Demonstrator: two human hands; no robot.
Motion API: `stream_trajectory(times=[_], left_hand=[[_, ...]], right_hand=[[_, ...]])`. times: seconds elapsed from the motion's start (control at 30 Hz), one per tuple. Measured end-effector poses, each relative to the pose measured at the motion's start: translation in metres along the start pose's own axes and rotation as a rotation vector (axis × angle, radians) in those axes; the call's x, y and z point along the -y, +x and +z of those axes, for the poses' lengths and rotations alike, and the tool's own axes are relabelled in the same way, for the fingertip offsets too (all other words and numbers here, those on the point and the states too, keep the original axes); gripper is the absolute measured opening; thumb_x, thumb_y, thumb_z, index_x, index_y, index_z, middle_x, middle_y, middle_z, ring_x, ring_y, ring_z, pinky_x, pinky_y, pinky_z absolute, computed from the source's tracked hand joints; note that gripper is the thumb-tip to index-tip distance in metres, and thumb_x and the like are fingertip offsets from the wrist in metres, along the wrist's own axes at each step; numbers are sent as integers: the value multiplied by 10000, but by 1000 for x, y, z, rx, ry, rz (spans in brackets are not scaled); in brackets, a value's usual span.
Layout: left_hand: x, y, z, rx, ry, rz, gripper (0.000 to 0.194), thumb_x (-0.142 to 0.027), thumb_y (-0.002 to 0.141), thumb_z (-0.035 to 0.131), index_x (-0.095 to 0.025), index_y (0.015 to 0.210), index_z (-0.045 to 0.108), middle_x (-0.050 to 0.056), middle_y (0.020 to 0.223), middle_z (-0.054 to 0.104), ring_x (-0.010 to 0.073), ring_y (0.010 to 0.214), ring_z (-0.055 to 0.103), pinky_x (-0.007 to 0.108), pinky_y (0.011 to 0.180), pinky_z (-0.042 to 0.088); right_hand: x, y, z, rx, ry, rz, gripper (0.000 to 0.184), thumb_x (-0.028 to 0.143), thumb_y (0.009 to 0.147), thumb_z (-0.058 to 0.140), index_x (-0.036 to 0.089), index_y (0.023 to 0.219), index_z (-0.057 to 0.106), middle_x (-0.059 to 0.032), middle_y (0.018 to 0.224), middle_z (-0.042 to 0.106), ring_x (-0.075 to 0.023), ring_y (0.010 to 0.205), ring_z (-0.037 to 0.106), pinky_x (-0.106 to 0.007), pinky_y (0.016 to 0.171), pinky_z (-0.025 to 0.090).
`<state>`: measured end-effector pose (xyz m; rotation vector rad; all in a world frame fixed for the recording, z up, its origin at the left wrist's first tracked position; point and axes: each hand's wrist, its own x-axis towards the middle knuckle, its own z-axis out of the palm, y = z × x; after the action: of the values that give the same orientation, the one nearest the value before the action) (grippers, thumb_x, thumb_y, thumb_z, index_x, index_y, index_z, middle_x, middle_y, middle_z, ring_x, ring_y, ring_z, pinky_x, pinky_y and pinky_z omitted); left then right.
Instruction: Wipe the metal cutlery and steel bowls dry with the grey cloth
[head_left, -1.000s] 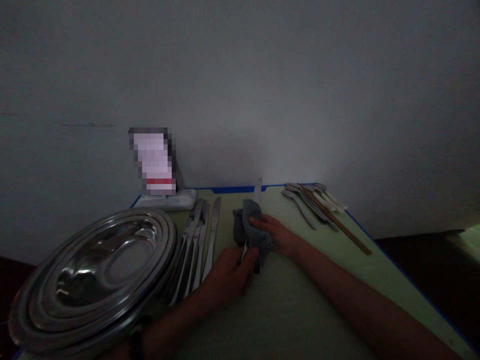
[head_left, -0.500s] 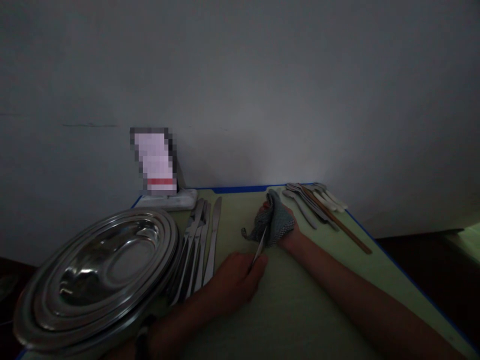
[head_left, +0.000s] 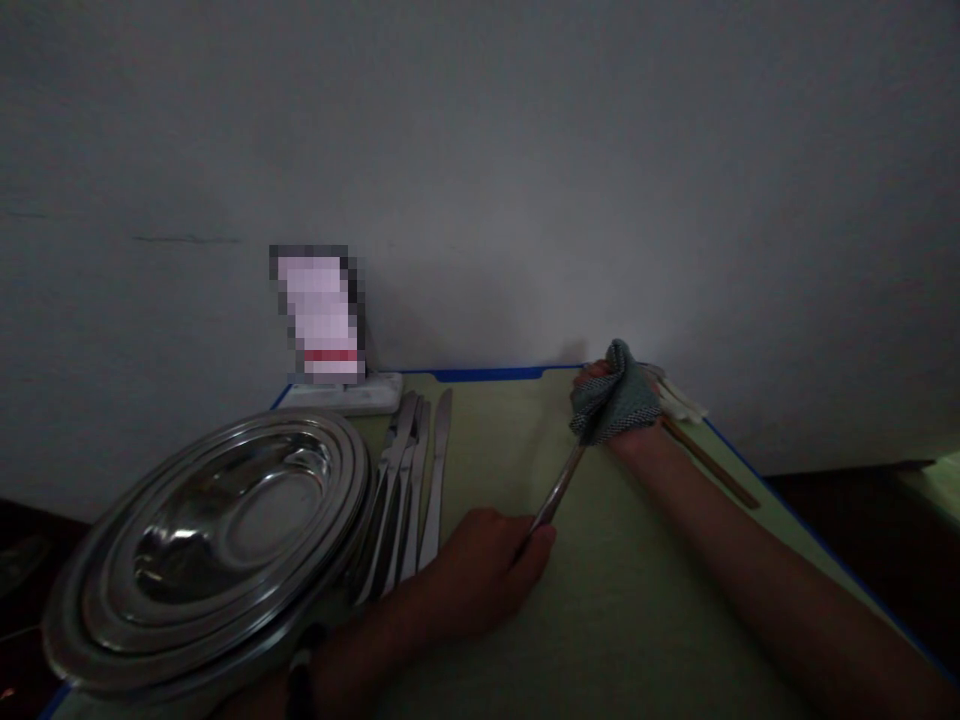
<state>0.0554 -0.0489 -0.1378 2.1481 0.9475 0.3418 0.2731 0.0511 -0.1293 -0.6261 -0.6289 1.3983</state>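
Note:
My left hand (head_left: 495, 570) is closed on the handle end of a table knife (head_left: 559, 488), which slants up and to the right over the table. The knife's far end runs into a grey checked cloth (head_left: 626, 400), so its blade is hidden there. Fingers of my right hand (head_left: 594, 375) are closed on this cloth, which drapes over most of the hand. Left of my left hand, several table knives (head_left: 405, 480) lie side by side, with one knife (head_left: 436, 480) a little apart from the rest.
Stacked steel plates (head_left: 262, 520) stand at the left. Behind them, a blurred-out phone-like screen (head_left: 322, 310) rises from a white base (head_left: 367, 392). Wooden chopsticks (head_left: 712, 465) and white-handled cutlery (head_left: 679, 398) lie at the right, partly behind my right hand. A wall (head_left: 480, 180) borders the green table (head_left: 480, 420).
My right hand has moved right with the cloth, toward the knife's far end, baring more of the knife near my left hand. The knife has tilted further to the right.

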Motion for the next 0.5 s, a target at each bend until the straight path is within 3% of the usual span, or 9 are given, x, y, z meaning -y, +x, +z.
stream_trajectory(times=[0.07, 0.13, 0.23, 0.37, 0.5], left_hand=[[0, 0, -1, 37, -87, -37, 422, -392, 921, 276, -194, 590, 449, -43, 501, 426, 102, 452, 420, 233, 492, 285], [2, 1, -2, 46, -186, -68, 400, -395, 925, 271, -191, 643, 469, -41, 530, 468, 105, 488, 467, 222, 511, 325], [4, 1, -1, -37, -223, -65, 333, -378, 924, 305, -184, 740, 503, -37, 595, 504, 110, 547, 496, 220, 543, 358], [8, 3, 4, -205, -67, 3, 256, -336, 909, 390, -176, 865, 585, 19, 798, 592, 148, 748, 539, 252, 679, 393], [12, 5, 7, -202, 64, 124, 186, -285, 886, 470, -181, 878, 624, 43, 909, 615, 187, 900, 511, 304, 813, 373]], right_hand=[[14, -7, 9, 26, 38, -145, 404, 437, 758, 477, 218, 484, 276, 56, 460, 270, -98, 450, 313, -269, 502, 315], [27, -17, 19, 39, -69, -216, 411, 485, 775, 428, 226, 486, 292, 53, 455, 258, -99, 445, 292, -278, 497, 316], [44, -31, 36, 45, -200, -244, 436, 533, 801, 353, 236, 484, 316, 51, 449, 240, -92, 433, 254, -276, 474, 301], [55, -46, 55, 90, -247, -232, 475, 509, 846, 247, 237, 467, 334, 51, 426, 201, -87, 412, 216, -278, 470, 287], [55, -58, 72, 223, -286, -139, 477, 539, 832, 249, 230, 476, 325, 61, 421, 204, -71, 388, 201, -263, 450, 258]])
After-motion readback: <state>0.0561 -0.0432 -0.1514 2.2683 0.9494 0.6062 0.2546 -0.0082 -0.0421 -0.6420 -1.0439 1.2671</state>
